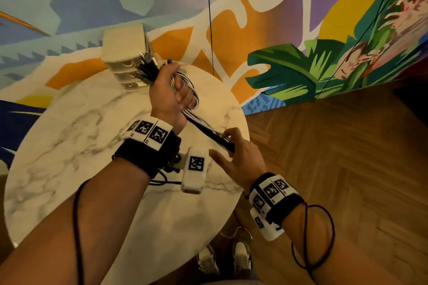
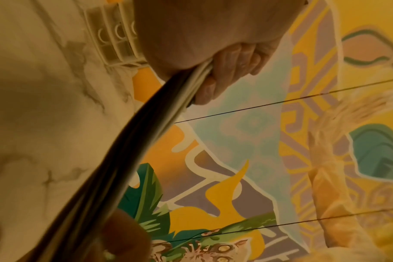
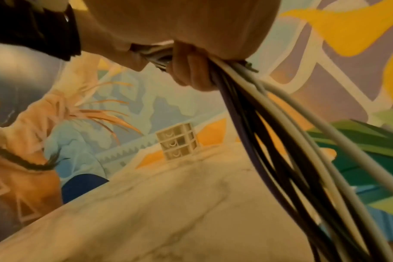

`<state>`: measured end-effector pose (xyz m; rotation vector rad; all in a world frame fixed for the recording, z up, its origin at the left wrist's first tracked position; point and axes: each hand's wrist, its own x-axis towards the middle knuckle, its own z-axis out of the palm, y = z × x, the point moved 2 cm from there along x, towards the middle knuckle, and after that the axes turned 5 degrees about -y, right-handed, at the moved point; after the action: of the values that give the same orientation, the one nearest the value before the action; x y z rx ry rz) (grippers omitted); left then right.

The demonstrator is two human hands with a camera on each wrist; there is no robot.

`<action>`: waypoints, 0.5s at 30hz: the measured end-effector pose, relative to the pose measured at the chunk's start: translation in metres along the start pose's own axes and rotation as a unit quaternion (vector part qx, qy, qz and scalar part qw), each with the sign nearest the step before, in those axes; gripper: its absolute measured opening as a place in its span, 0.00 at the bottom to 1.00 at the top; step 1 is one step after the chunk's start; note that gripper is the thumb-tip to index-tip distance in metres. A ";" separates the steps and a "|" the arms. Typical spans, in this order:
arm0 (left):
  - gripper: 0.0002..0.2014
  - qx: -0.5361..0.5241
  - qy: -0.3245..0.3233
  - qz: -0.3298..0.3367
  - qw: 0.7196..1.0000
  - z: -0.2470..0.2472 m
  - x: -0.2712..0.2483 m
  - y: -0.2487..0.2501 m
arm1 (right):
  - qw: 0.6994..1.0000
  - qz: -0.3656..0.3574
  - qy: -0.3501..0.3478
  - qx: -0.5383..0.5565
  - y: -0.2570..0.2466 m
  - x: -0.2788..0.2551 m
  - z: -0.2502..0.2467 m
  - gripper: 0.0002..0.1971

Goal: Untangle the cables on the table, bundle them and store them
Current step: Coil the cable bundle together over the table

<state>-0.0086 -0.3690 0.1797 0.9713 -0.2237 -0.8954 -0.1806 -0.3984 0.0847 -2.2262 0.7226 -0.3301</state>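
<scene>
Above the marble table (image 1: 69, 146) | your left hand (image 1: 171, 97) grips the cable bundle (image 1: 203, 127), right hand (image 1: 238, 157) pinches its other end | cables light, limp, springy: hold mid-bundle, near the drawer unit (image 1: 125, 53).

Colourful mural wall (image 1: 301, 30), herringbone wood floor (image 1: 347, 146), round marble table (image 1: 92, 134)

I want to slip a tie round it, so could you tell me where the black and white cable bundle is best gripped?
Probably on the straight stretch of the black and white cable bundle, coming from above. There the strands run parallel and tight between the left hand, which grips near the loops, and the right hand, which pinches the lower end over the round marble table.
</scene>
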 end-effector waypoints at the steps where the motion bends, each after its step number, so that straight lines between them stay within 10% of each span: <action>1: 0.22 -0.005 0.009 0.004 1.000 0.000 0.001 0.001 | 1.000 -0.005 0.020 -0.004 0.004 0.003 0.001 0.23; 5: 0.22 -0.028 0.045 0.016 0.998 -0.003 0.005 0.001 | 0.992 -0.079 0.082 -0.050 0.012 0.010 -0.005 0.16; 15: 0.21 -0.060 0.041 0.062 0.995 -0.002 0.016 0.026 | 0.945 0.106 -0.074 0.300 -0.002 0.023 -0.017 0.23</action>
<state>0.0179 -0.3731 0.1958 0.8715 -0.1561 -0.7449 -0.1688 -0.4206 0.0978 -1.5636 0.6654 -0.2321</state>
